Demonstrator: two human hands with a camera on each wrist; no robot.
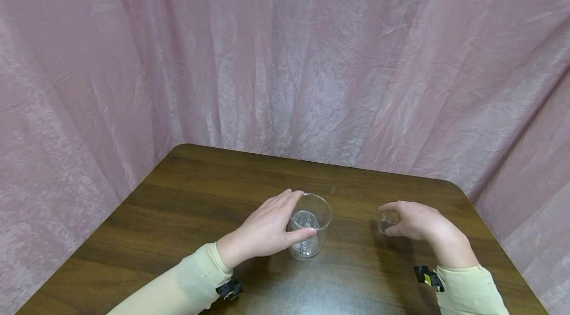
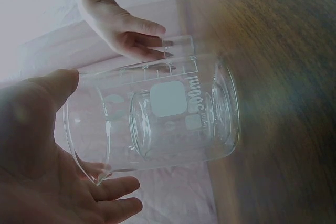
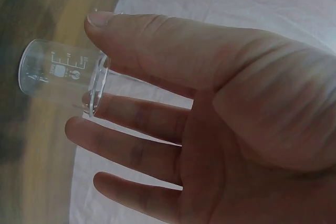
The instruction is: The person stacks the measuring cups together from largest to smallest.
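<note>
A large clear glass beaker [image 1: 324,228], marked 500ml, stands upright on the wooden table with a smaller beaker [image 2: 140,124] nested inside it. My left hand [image 1: 273,223] is spread around the left of its rim, thumb across the near side and fingers nearly straight behind. To the right, a small clear beaker [image 3: 63,69] with white graduations has its rim between the thumb and fingers of my right hand [image 1: 420,221]. The right thumb tip lies just beside that rim, and the other fingers extend past it, loosely spread.
The brown wooden table [image 1: 205,181] has rounded far corners. Pink velvety curtains [image 1: 311,67] hang behind it and along the sides. Small clear specks [image 1: 333,190] show on the tabletop beyond the large beaker. Both wrists carry black straps over pale sleeves.
</note>
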